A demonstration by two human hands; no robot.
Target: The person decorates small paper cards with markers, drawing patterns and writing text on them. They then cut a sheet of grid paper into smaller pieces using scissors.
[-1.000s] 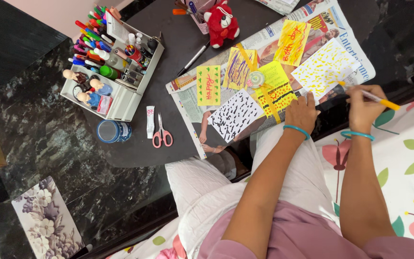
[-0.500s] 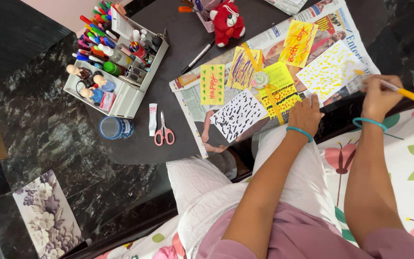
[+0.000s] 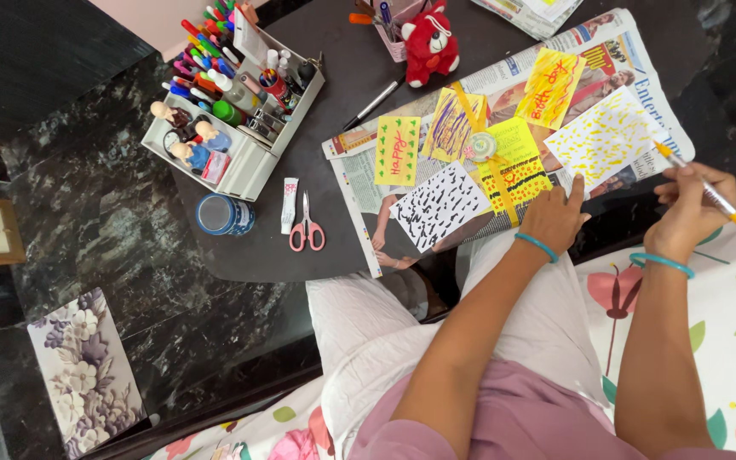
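Now, right hand grip: the right hand (image 3: 690, 213) is closing its fingers around a yellow-barrelled marker (image 3: 709, 192), pinching it near the middle, with the tip pointing toward the upper left of the frame.
Marker place: it is sitting at the right edge of the frame, its tip just beside the corner of the white card with yellow dashes (image 3: 604, 136).
Right arm pose: the forearm is rising from the lower right, a teal bangle (image 3: 661, 261) circling the wrist.
Left hand grip: the left hand (image 3: 554, 217) is holding nothing; its fingers are lying loosely extended, the forefinger pressing the edge of the newspaper (image 3: 359, 183) near the yellow ribboned card (image 3: 513, 166).
Left arm pose: it is reaching up from the lower centre, palm down.
Surroundings: pink-handled scissors (image 3: 307, 227) are lying centre left; a red teddy bear (image 3: 430, 43) is sitting at the top.
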